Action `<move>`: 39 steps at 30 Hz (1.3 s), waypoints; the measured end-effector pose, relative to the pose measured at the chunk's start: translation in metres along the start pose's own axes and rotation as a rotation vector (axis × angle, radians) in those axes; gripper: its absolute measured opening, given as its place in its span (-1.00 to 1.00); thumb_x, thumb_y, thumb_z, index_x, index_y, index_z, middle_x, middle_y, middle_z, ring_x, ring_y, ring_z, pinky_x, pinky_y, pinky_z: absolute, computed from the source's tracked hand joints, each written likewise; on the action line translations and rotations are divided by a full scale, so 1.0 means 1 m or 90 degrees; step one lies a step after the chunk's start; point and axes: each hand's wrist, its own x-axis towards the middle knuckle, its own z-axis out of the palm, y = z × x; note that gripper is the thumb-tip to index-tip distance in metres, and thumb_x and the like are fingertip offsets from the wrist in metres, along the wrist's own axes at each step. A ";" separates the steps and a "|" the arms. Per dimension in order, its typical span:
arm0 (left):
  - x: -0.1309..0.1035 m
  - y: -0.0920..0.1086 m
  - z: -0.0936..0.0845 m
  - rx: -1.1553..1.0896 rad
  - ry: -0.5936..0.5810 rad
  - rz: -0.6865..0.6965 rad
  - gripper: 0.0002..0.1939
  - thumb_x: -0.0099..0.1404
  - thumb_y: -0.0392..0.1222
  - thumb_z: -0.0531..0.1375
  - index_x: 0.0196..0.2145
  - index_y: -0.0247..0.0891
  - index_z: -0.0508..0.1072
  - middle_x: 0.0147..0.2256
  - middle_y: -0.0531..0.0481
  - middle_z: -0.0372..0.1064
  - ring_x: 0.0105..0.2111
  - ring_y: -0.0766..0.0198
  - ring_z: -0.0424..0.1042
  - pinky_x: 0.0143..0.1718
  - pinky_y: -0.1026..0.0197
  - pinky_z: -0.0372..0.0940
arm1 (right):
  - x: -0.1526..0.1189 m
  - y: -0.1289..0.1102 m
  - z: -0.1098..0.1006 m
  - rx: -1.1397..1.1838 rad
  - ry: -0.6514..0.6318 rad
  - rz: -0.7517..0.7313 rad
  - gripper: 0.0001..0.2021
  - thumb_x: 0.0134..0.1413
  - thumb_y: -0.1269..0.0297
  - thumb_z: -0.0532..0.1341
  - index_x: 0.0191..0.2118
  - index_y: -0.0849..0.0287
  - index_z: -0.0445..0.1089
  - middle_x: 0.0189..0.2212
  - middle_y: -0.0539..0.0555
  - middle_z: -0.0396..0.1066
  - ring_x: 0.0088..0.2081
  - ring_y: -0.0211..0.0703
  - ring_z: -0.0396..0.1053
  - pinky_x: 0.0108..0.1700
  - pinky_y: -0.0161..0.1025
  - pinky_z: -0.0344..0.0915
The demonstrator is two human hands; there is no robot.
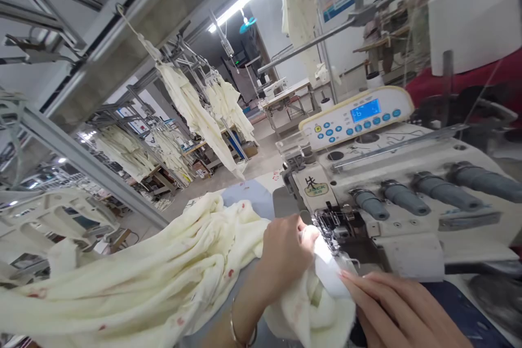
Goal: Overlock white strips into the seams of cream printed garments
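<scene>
Cream plush fabric (196,261) with small red marks spreads from the left across the bed of an overlock sewing machine (359,174). My left hand (285,250), with a bangle at the wrist, is closed on the fabric just left of the presser foot (332,242). At the front of the foot, my right hand (399,304) pinches the fabric's edge, its fingers together and the thumb out of sight. A bright lamp lights the piece between both hands. The needle point itself is too small to make out.
A control panel (359,117) with a blue display sits atop the machine, above several grey thread tubes (444,190). Cream garments (196,114) hang from an overhead rail (134,27) at left. Another sewing table (285,92) stands behind, and a metal post (93,157) slants at left.
</scene>
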 end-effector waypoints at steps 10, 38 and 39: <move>0.015 -0.003 0.010 -0.013 0.020 0.014 -0.89 0.11 -0.29 0.16 -0.52 -0.24 0.28 -0.63 0.10 0.11 -0.60 0.33 0.07 -0.51 0.24 -0.13 | 0.015 -0.003 -0.005 0.022 -0.028 0.059 -0.73 0.15 0.55 0.09 -0.06 0.28 0.40 -0.18 0.14 0.40 -0.12 -0.13 0.32 -0.05 -0.16 0.31; -0.015 -0.024 -0.089 0.299 -0.234 0.544 -0.68 0.25 -0.16 0.19 -0.61 -0.26 0.24 -0.55 0.03 0.28 -0.40 0.26 0.28 -0.32 0.17 0.18 | 0.024 0.008 0.007 0.207 -0.064 0.137 -0.75 0.17 0.26 0.15 -0.03 0.15 0.36 -0.12 0.12 0.37 -0.01 -0.07 0.30 -0.03 -0.19 0.34; -0.016 -0.016 -0.091 0.255 -0.259 0.588 -0.61 0.26 -0.11 0.21 -0.63 -0.25 0.18 -0.57 0.05 0.27 -0.41 0.28 0.28 -0.32 0.19 0.19 | 0.027 0.004 0.004 0.202 -0.071 0.153 -0.74 0.17 0.22 0.15 -0.04 0.13 0.37 -0.13 0.13 0.38 -0.02 -0.05 0.31 -0.04 -0.18 0.36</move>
